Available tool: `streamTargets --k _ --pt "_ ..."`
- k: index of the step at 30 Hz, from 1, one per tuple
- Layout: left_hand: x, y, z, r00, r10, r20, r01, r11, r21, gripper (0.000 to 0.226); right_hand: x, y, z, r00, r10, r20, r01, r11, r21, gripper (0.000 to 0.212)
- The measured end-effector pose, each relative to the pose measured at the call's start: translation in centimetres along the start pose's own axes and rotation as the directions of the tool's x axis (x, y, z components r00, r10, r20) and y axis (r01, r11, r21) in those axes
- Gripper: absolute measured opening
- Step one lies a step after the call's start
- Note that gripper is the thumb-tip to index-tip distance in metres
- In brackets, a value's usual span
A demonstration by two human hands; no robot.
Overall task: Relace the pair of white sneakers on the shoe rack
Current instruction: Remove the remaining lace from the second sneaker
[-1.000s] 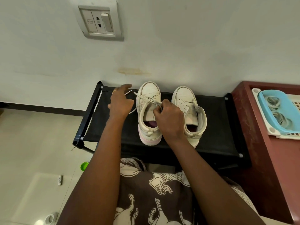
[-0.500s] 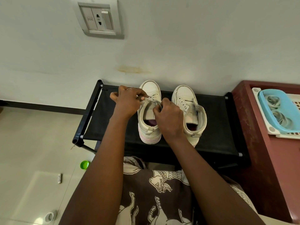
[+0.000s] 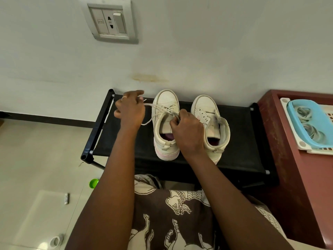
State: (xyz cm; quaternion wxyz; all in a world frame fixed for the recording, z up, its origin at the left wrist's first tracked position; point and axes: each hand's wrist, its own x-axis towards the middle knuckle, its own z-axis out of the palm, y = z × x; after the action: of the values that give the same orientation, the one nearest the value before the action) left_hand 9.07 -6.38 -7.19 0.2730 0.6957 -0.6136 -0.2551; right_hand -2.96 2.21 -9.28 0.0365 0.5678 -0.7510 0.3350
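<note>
Left hand (image 3: 130,110) swung out leftward, pulling pinched lace (image 3: 153,105) taut; right hand (image 3: 187,130) pinches lace at eyelets. I judge near sneaker (image 3: 166,100) almost laced, other sneaker (image 3: 204,105) unlaced.

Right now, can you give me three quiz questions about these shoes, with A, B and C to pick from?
1. Where do the white sneakers stand? A. on a bed B. on the black shoe rack C. in a basket
2. What colour is the small cap on the floor? A. green B. red C. yellow
3. What is the right hand doing? A. lying flat B. holding a cup C. pinching the lace

Answers: 1 B, both sit on the rack's black cloth; 2 A, it is bright green; 3 C, it curls round the lace.
</note>
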Motion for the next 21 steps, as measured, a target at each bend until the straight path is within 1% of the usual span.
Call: streamTargets --k 2,3,5,7,10,12,13,15,16,18,20,21 --pt "-0.5 0.6 -0.1 0.975 0.195 0.103 -0.198 0.980 0.022 0.028 0.0 0.1 0.0 1.000 0.000 -0.002 0.000 1.000 0.004 0.011" --pt "-0.8 0.8 -0.1 0.951 0.251 0.180 -0.264 0.963 0.051 0.027 0.0 0.1 0.0 1.000 -0.007 -0.007 0.007 1.000 0.003 0.011" --pt "-1.3 1.0 0.2 0.915 0.258 0.310 -0.307 0.944 0.122 0.025 0.0 0.2 0.0 1.000 -0.011 0.008 0.011 1.000 0.006 0.011" --pt "-1.5 1.2 0.6 0.913 0.230 0.338 -0.295 0.943 0.155 0.022 -0.1 0.2 -0.1 0.999 0.002 0.043 -0.002 1.000 0.012 0.012" --pt "-1.3 1.2 0.8 0.921 0.219 0.323 -0.287 0.941 0.181 0.020 -0.1 0.2 -0.1 1.000 -0.019 0.021 0.019 1.000 0.002 0.012" --pt "-1.3 1.2 1.0 0.927 0.200 0.317 -0.266 0.947 0.181 0.020 -0.1 0.1 -0.1 0.998 -0.017 0.060 0.017 1.000 0.000 0.015" --pt "-1.4 1.2 1.0 0.935 0.196 0.296 -0.260 0.946 0.193 0.022 -0.1 0.1 -0.1 0.997 -0.015 0.079 0.015 1.000 0.003 0.016" --pt "-1.4 1.2 1.0 0.963 0.179 0.202 -0.222 0.951 0.215 0.026 0.0 0.2 -0.2 0.997 -0.010 0.073 0.010 1.000 0.001 0.015" --pt "-1.3 1.1 0.9 0.980 0.148 0.134 -0.174 0.962 0.208 0.028 0.0 0.2 -0.2 0.998 -0.007 0.058 0.007 1.000 -0.005 0.014" --pt "-0.7 0.6 0.4 0.999 0.035 0.008 -0.035 0.987 0.159 0.032 -0.1 0.1 -0.1 0.999 -0.010 0.035 0.011 1.000 -0.010 0.013" --pt "-0.3 -0.2 0.1 0.995 -0.069 -0.067 0.076 0.991 0.113 0.032 -0.1 0.3 0.0 0.999 -0.030 0.027 0.031 0.999 -0.017 0.013" --pt "-0.2 -0.5 0.0 0.992 -0.102 -0.078 0.109 0.989 0.103 0.032 -0.1 0.3 0.0 0.998 -0.028 0.047 0.028 1.000 -0.013 0.014"
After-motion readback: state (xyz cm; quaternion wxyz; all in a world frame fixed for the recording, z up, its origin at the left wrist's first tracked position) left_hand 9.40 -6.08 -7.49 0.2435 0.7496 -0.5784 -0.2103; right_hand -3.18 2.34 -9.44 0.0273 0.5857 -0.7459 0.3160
